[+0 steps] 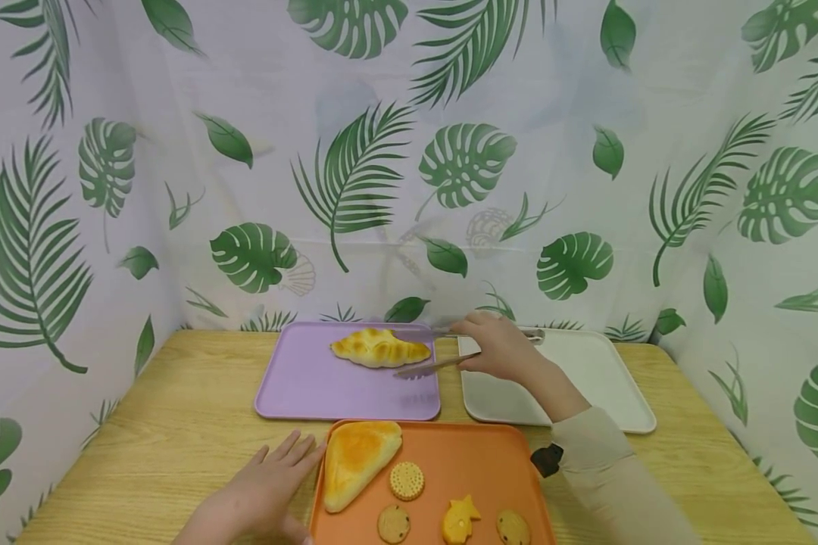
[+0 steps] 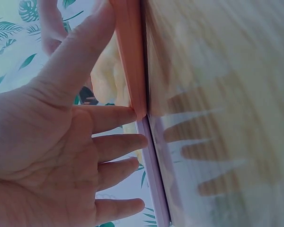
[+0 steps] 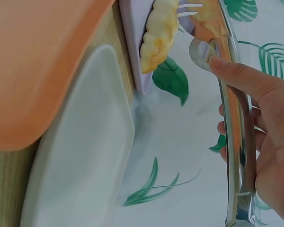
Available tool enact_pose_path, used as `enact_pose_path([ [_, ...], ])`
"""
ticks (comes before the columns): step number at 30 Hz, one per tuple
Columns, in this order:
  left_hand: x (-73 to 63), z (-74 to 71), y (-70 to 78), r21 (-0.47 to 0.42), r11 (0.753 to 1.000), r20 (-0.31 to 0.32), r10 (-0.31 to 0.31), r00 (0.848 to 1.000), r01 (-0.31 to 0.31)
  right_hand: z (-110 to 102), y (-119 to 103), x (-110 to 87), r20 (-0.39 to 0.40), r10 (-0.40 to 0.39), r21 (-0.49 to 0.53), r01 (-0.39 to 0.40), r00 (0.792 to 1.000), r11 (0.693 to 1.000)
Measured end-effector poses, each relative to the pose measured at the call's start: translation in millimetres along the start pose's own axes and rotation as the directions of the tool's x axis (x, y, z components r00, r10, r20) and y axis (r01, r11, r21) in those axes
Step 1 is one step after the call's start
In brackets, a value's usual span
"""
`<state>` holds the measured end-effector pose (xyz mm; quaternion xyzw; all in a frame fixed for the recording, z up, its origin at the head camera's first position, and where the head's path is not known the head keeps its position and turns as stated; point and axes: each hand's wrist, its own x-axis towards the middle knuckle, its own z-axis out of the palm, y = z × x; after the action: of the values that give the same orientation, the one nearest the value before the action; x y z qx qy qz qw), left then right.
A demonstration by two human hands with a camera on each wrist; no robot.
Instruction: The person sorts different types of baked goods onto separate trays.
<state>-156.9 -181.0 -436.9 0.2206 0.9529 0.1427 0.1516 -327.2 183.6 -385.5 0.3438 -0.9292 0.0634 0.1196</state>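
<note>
My right hand [image 1: 497, 347] grips a pair of metal tongs [image 1: 443, 364] over the gap between the purple and white trays. The tong arms are spread, their tips pointing left toward a golden braided bread [image 1: 379, 348] on the purple tray [image 1: 293, 390]. In the right wrist view, thumb and fingers wrap the tongs [image 3: 233, 142] from either side, with the bread [image 3: 160, 35] just beyond the tips. My left hand [image 1: 262, 484] has its fingers extended at the left edge of the orange tray [image 1: 477, 462]. In the left wrist view its fingertips lie along the tray rims.
A triangular toast-like bread [image 1: 360, 458] lies on the orange tray, with a round cracker [image 1: 407, 481], a fish-shaped biscuit [image 1: 458, 522] and chip-dotted cookies [image 1: 513, 526]. At the right stands a white tray [image 1: 586, 371]. A leaf-patterned curtain [image 1: 382, 189] rises behind the wooden table [image 1: 198, 393].
</note>
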Motion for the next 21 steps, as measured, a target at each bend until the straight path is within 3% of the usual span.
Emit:
enact_pose_path([
  [7, -0.7, 0.0, 0.4, -0.005, 1.000, -0.002, -0.007, 1.000, 0.007, -12, -19, -20.9, -0.050, -0.109, -0.009, 0.109, 0.993, 0.994],
  [15, 0.0, 0.4, 1.8, 0.011, 1.000, -0.006, -0.023, 1.000, 0.023, -16, -39, -39.0, -0.002, -0.179, 0.016, 0.179, 0.984, 0.984],
  [21, -0.8, -0.6, 3.0, 0.011, 0.999, 0.003, -0.043, 0.999, 0.043, -11, -51, -40.7, -0.006, -0.264, 0.028, 0.264, 0.965, 0.964],
])
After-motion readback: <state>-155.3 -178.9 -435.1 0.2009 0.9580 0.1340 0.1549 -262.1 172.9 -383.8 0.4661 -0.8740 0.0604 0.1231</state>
